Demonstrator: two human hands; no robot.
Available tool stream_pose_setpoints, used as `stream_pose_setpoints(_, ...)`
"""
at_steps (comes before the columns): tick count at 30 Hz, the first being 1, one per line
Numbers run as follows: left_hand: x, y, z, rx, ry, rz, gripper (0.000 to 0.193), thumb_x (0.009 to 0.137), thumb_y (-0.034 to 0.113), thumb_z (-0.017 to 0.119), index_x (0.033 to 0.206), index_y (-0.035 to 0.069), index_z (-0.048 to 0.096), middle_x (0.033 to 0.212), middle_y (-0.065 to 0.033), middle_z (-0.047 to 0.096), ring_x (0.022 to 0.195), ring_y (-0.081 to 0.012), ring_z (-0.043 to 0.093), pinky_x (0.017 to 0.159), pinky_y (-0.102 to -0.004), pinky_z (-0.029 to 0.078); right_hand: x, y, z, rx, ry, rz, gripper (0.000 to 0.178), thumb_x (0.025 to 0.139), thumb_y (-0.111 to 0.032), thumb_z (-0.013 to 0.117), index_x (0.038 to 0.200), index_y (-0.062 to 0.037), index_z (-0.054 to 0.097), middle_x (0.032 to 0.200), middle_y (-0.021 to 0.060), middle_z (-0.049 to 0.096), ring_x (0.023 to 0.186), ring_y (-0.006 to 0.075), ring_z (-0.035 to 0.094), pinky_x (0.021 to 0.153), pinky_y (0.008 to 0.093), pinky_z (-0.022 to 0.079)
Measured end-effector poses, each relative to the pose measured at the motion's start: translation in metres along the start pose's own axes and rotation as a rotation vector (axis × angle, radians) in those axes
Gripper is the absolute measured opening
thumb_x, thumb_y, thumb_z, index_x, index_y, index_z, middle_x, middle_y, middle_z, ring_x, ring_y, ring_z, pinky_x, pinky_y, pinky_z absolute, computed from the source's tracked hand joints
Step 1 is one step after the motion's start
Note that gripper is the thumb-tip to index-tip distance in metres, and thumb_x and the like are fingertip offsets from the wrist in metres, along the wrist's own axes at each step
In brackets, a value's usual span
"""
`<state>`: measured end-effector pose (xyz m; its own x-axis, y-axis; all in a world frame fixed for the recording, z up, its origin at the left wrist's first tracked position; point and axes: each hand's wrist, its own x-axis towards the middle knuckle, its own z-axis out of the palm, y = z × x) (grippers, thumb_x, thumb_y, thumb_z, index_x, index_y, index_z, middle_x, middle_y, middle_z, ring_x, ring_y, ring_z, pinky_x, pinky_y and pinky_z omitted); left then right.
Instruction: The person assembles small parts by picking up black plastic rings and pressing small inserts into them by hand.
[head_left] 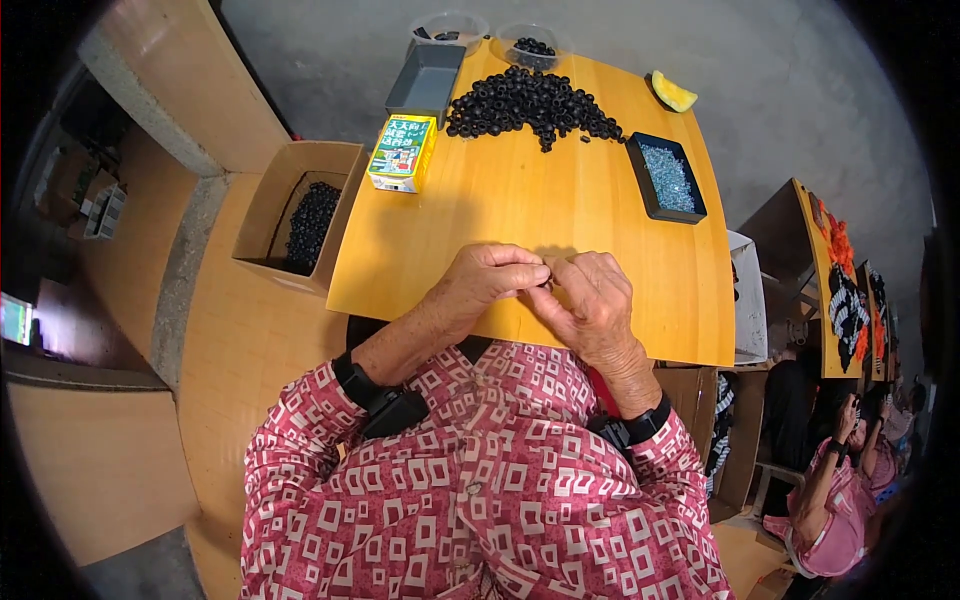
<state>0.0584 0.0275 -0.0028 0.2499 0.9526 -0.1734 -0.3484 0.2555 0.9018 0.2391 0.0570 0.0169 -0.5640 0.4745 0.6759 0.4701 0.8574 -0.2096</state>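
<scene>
1. Pink patterned shirt (450, 500) fills the foreground, blk wrist straps (350, 380) at both cuffs.
2. L hand (497, 275) & R hand (590, 295) meet over table (400, 250), fingertips pinched tight on tiny dark pc (545, 286), mostly hidden!
3. Blk ring pile (530, 105) sits beyond; yellow-green carton (402, 150) alongside, label w/ lg printed characters.

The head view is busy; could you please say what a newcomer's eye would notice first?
Probably the heap of small black ring-shaped pieces at the yellow wooden table's far side. Then the bare left hand and right hand, pinching a small dark piece near the table's front edge.
</scene>
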Motion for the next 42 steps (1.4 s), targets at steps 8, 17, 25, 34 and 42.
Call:
stream_pose_setpoints(8, 0.001, -0.003, -0.001, 0.009, 0.024, -0.008, 0.025, 0.090, 0.019, 0.068, 0.106, -0.001, 0.069, 0.100, -0.0051, 0.068, 0.094, -0.0114, 0.061, 0.086, -0.0242, 0.047, 0.003, -0.002, -0.002, -0.007, -0.008, 0.084, 0.029, 0.074, -0.016, 0.080, 0.095, -0.0030, 0.065, 0.080, 0.0081, 0.064, 0.077, 0.0243, 0.064, 0.069, 0.0348, 0.048)
stream_pose_setpoints(17, 0.001, 0.010, 0.000, 0.063, 0.080, 0.034, 0.035, 0.096, 0.031, 0.062, 0.112, 0.000, 0.066, 0.103, -0.0066, 0.067, 0.098, -0.0126, 0.060, 0.089, -0.0263, 0.047, 0.004, -0.002, -0.006, 0.026, 0.013, 0.052, 0.023, 0.070, -0.013, 0.082, 0.084, -0.0028, 0.065, 0.078, 0.0095, 0.063, 0.070, 0.0254, 0.063, 0.065, 0.0365, 0.047)
stream_pose_setpoints(25, 0.001, 0.007, 0.007, -0.029, 0.069, 0.142, 0.051, 0.104, 0.043, 0.044, 0.128, 0.000, 0.055, 0.112, -0.0135, 0.064, 0.107, -0.0175, 0.059, 0.096, -0.0318, 0.046, 0.015, -0.015, 0.013, 0.131, 0.033, -0.023, 0.022, 0.067, -0.007, 0.080, 0.079, -0.0022, 0.063, 0.073, 0.0101, 0.061, 0.067, 0.0273, 0.060, 0.061, 0.0365, 0.048)
stream_pose_setpoints(34, 0.002, 0.003, 0.008, 0.004, 0.062, 0.210, 0.060, 0.107, 0.047, 0.024, 0.136, 0.000, 0.048, 0.115, -0.0139, 0.063, 0.109, -0.0188, 0.058, 0.098, -0.0319, 0.044, 0.018, -0.017, 0.035, 0.156, 0.050, -0.085, 0.023, 0.067, -0.007, 0.081, 0.079, -0.0018, 0.062, 0.081, 0.0125, 0.066, 0.075, 0.0295, 0.064, 0.067, 0.0357, 0.051)
stream_pose_setpoints(42, -0.008, 0.018, 0.007, -0.109, 0.255, 0.079, 0.048, 0.106, 0.043, 0.036, 0.127, 0.003, 0.054, 0.109, -0.0123, 0.064, 0.104, -0.0177, 0.060, 0.097, -0.0306, 0.044, 0.026, -0.011, 0.013, 0.075, 0.108, -0.030, 0.021, 0.069, -0.009, 0.080, 0.079, -0.0035, 0.062, 0.075, 0.0102, 0.060, 0.070, 0.0277, 0.062, 0.066, 0.0381, 0.048)
